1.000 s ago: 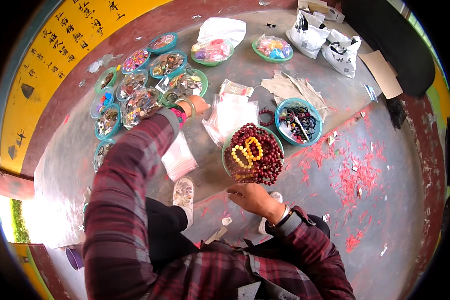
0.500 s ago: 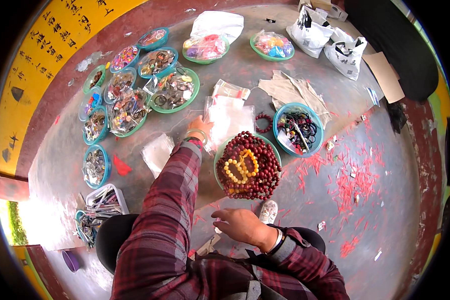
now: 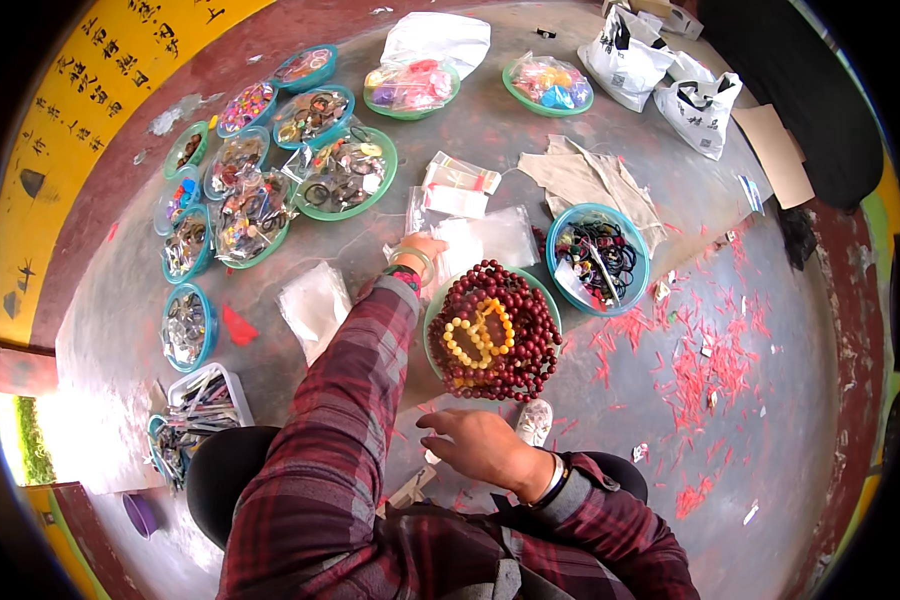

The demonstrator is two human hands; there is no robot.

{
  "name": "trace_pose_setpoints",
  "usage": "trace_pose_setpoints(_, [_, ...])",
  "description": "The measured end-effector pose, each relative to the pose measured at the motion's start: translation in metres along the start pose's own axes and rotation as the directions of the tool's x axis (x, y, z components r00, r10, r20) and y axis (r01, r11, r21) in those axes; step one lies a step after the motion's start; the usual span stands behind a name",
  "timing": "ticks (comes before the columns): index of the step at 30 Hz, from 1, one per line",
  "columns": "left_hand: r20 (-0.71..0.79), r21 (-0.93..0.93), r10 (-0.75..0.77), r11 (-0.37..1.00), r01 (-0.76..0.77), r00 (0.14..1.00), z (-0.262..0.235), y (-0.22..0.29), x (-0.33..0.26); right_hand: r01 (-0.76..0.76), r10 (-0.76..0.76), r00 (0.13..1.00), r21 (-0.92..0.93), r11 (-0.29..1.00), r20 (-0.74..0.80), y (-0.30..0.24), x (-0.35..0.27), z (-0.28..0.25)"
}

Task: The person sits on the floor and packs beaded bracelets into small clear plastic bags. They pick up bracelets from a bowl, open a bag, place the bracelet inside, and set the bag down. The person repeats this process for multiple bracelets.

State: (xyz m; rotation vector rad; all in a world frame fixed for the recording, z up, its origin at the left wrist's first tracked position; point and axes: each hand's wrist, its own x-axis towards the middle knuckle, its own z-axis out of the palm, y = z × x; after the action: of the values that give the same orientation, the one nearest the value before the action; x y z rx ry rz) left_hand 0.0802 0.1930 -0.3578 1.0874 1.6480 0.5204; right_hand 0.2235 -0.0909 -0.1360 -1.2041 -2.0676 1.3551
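My left hand (image 3: 425, 247) reaches forward to the near left edge of a stack of clear plastic bags (image 3: 505, 238). Its fingers seem closed on that edge, though the tips are hard to make out. Closer to me stands a pale green bowl (image 3: 432, 350) heaped with dark red bead strings (image 3: 530, 335). A yellow bead string (image 3: 511, 330) lies on top of them. My right hand (image 3: 485, 452) hovers over my lap, just below the bowl. Its fingers are loosely apart with nothing in them.
Bowls of bagged trinkets (image 3: 345, 180) cluster at left. A blue bowl of dark cords (image 3: 580, 300) stands right of the beads, near a beige cloth (image 3: 595, 190). More clear bags (image 3: 315, 305) lie left of my arm. Red scraps (image 3: 710, 370) litter the right; white carrier bags (image 3: 625, 60) stand far back.
My left hand has moved slightly right and nearer the bead bowl. The plastic bags have slid right and turned, now covering most of a dark red bracelet. My right hand has hardly moved.
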Motion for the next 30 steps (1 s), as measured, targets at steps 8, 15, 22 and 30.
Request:
trace_pose_setpoints(8, [0.025,0.011,-0.14,0.99,0.14,0.99,0.016,-0.021,0.041,-0.016,0.017,0.999,-0.037,0.999,0.027,0.0,-0.002,0.005])
trace_pose_setpoints(15, [0.013,-0.208,-0.098,0.973,0.098,0.995,0.034,-0.025,0.036,-0.075,0.078,0.992,-0.037,0.997,0.102,-0.004,0.0,0.004])
trace_pose_setpoints(22, [0.172,0.122,-0.062,0.992,0.041,0.983,0.046,0.021,0.002,-0.095,0.098,0.992,-0.035,0.995,0.085,0.003,-0.001,0.001])
trace_pose_setpoints(30, [-0.019,0.266,0.288,0.925,-0.273,0.957,0.021,0.062,-0.019,-0.004,0.003,1.0,-0.041,0.999,-0.024,0.003,-0.004,-0.002])
